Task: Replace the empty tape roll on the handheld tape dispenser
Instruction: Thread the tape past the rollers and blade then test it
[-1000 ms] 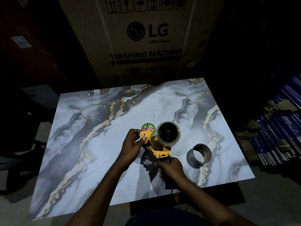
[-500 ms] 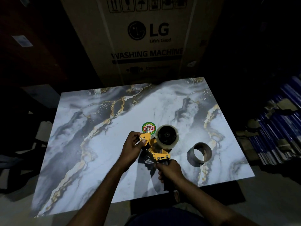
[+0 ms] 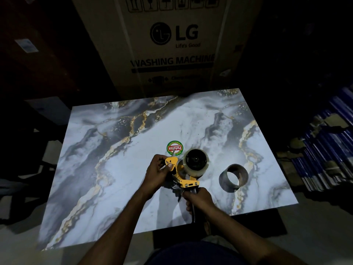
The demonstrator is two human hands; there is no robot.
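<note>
On the marble-patterned tabletop (image 3: 99, 169), the left half out toward nine o'clock lies bare and lit, with open surface up to the far edge at twelve o'clock. The left hand (image 3: 157, 172) sits just left of centre, its fingers curled round the yellow front plate of the tape dispenser (image 3: 181, 175), thumb pressed on the plate's face. The dispenser is held above the table just right of centre, toward the near edge, its long axis running from the handle at five o'clock up to the front plate at eleven o'clock, so the nose points away from the person and slightly left. A round green and red sticker (image 3: 174, 148) lies on the table just beyond that nose. A clear tape roll (image 3: 195, 162) sits on the dispenser's hub, its dark hub face turned up; whether a tape end is threaded through is hard to tell in the dim light. The right hand (image 3: 200, 199) is clenched round the dark handle, near the table's six o'clock edge. At three o'clock from the dispenser, apart from it, the empty cardboard core (image 3: 233, 177) rests on the table, its opening tilted toward the camera, with free surface between it and the right edge.
</note>
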